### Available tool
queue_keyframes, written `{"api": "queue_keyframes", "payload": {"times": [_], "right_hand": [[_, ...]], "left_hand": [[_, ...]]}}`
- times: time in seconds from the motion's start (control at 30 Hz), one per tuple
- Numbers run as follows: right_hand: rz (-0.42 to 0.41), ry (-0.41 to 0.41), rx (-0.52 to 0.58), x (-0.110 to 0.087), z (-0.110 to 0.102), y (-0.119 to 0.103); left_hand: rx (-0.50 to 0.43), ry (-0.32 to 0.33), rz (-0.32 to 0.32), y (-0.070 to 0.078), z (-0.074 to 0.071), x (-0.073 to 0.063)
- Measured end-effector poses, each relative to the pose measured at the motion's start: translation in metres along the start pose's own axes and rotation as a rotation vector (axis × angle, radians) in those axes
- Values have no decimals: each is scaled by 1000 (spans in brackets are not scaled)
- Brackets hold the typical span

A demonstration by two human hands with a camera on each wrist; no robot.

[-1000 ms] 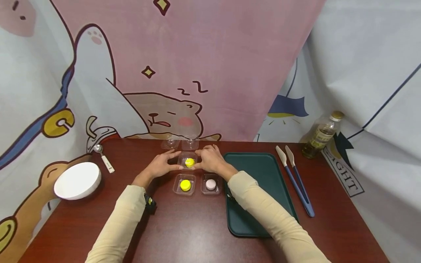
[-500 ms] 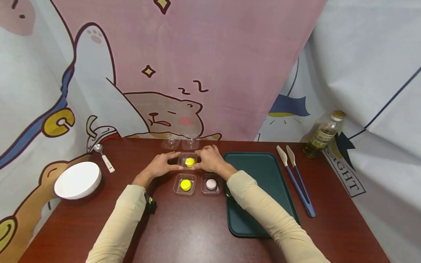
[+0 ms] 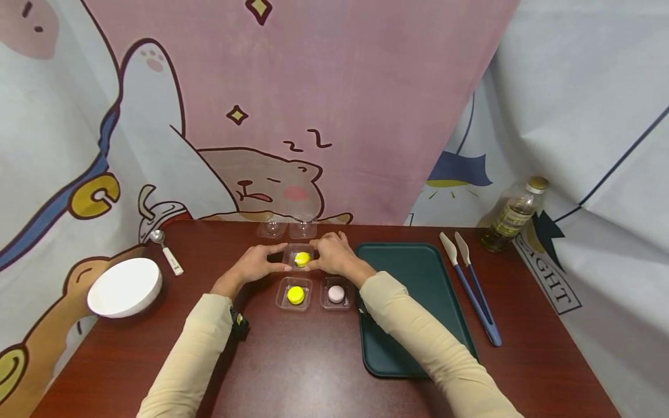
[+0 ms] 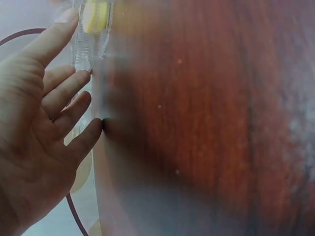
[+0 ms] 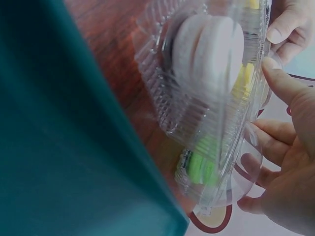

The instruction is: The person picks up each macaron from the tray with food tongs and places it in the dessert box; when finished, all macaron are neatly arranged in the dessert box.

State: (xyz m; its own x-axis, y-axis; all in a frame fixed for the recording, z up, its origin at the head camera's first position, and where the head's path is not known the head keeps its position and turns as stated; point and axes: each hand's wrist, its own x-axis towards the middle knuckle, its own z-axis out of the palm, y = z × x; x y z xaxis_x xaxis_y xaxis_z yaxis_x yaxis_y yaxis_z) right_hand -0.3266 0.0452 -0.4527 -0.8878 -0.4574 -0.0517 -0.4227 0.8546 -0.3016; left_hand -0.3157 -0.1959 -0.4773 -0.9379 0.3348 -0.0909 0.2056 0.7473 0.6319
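A clear plastic box with a yellow macaron (image 3: 301, 259) sits at the back of the table between both hands. My left hand (image 3: 253, 265) spans its left side, thumb toward the front corner and forefinger toward the back one, fingers nearly straight. On the other side, my right hand (image 3: 334, 254) touches the box's right edge with an extended thumb. The right wrist view shows a green macaron (image 5: 201, 162) in a domed box beside the right fingers, hidden from the head view. Nearer stand two clear boxes, one with a yellow macaron (image 3: 295, 295), the other with a pale pink macaron (image 3: 336, 294).
Two clear domed lids (image 3: 272, 227) lie against the back curtain. A dark green tray (image 3: 413, 302) is under the right forearm, with blue-handled tongs (image 3: 473, 296) and an oil bottle (image 3: 512, 217) beyond. At left are a white bowl (image 3: 124, 287) and a scoop (image 3: 169, 258).
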Motion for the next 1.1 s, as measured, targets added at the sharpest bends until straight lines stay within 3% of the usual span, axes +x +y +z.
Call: {"api": "queue_keyframes", "payload": {"times": [1.1], "right_hand": [[23,-60,-62,1,-2,-6]], "left_hand": [[37,-16,-14,7,2,0]]}}
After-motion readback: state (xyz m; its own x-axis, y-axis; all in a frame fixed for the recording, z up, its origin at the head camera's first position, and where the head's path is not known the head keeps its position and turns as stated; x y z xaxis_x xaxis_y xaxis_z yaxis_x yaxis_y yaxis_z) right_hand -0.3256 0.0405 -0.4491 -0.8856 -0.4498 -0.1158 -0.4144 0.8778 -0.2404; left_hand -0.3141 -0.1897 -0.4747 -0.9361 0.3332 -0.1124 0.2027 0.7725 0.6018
